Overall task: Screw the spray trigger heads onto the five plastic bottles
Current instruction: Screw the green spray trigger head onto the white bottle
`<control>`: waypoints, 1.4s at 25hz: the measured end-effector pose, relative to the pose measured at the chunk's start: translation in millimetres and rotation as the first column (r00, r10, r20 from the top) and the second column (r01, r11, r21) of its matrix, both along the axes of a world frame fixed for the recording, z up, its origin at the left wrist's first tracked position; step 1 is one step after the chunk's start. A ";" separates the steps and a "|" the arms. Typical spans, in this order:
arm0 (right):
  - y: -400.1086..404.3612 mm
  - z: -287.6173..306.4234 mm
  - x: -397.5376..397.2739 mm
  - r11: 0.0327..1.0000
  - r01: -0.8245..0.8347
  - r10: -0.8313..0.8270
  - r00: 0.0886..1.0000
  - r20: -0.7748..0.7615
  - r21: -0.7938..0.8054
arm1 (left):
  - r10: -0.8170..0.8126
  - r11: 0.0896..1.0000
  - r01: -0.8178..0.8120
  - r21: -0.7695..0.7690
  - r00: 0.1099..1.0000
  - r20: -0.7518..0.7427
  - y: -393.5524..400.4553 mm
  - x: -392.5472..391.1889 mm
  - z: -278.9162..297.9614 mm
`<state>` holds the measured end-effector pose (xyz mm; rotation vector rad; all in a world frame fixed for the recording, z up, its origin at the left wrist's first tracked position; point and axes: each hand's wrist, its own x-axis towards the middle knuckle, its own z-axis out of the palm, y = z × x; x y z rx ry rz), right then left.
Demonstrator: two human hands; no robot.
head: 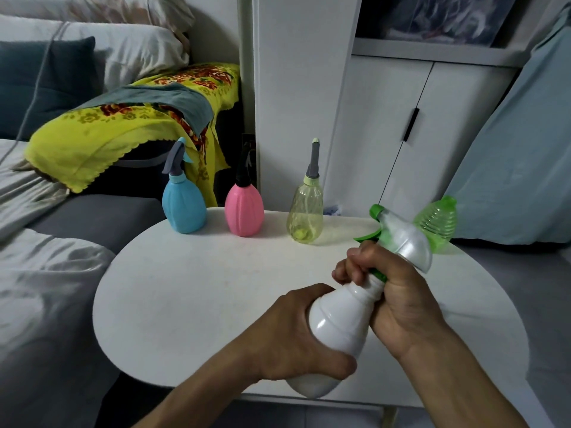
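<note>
- Head view, round white table [191,304] filling the middle.
- Left hand [296,332] at 6 o'clock, wrapped tight round the belly of the white bottle [340,319], thumb across the lower front.
- White bottle held above the table's near edge, tilted, neck pointing toward 1 o'clock.
- Right hand [398,291] just past it at 5 o'clock, fingers curled shut on the bottle's neck and the green collar there.
- Trigger head [401,236], white with green nozzle and green lever, sitting on the neck above the right fist, nozzle toward 11 o'clock; how far threaded, cannot tell.
- Green bottle [438,220] at 2 o'clock, behind the trigger head, ribbed and translucent, partly hidden; leaning or lying, cannot tell; no head seen on it.
- Clear yellow bottle [306,214] at 12 o'clock on the table's far edge, upright, grey nozzle head on.
- Pink bottle [244,210] left of it, upright, black head on.
- Blue bottle [184,205] at 11 o'clock, upright, grey head on; the three standing in a row, apart from each other.
- Yellow flowered cloth [123,131] at 10 o'clock, draped behind the blue bottle.
- White cabinet [386,118] at 1 o'clock behind the table.
</note>
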<state>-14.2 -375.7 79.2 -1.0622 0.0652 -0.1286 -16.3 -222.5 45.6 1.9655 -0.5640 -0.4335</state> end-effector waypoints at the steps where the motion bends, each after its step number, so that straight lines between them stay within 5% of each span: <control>1: -0.4 0.8 -1.4 1.000 0.012 -0.012 1.000 0.014 -0.015 | 0.021 1.000 -0.021 0.006 0.999 0.024 -1.4 -0.5 -1.5; 11: -2.9 1.5 -1.8 0.994 0.050 -0.042 0.996 0.077 -0.097 | 0.118 0.993 -0.117 -0.015 0.979 0.166 -11.3 -7.2 -9.2; 19: -12.4 -12.3 -0.8 0.929 -0.295 0.292 0.955 -0.044 -0.224 | 0.228 0.972 -0.214 -0.096 0.959 0.171 -0.6 7.4 -10.9; 22: -3.6 -22.4 1.3 0.902 -0.096 0.108 0.994 0.005 -0.422 | 0.263 0.964 -0.247 -0.096 0.936 0.234 -0.3 15.7 -11.0; 26: -21.3 -19.9 16.2 0.842 0.215 -0.193 0.977 0.095 -0.495 | 0.276 0.959 -0.284 -0.020 0.910 0.308 -5.5 22.8 -17.1; 31: -71.1 2.0 82.3 0.502 0.535 -0.512 0.817 0.265 -0.680 | 0.381 0.925 -0.374 -0.073 0.903 0.200 -5.4 43.0 -22.0; 35: -92.9 -16.9 142.9 0.423 0.555 -0.567 0.779 0.269 -0.716 | 0.394 0.917 -0.396 -0.045 0.883 0.257 -2.6 54.1 -24.8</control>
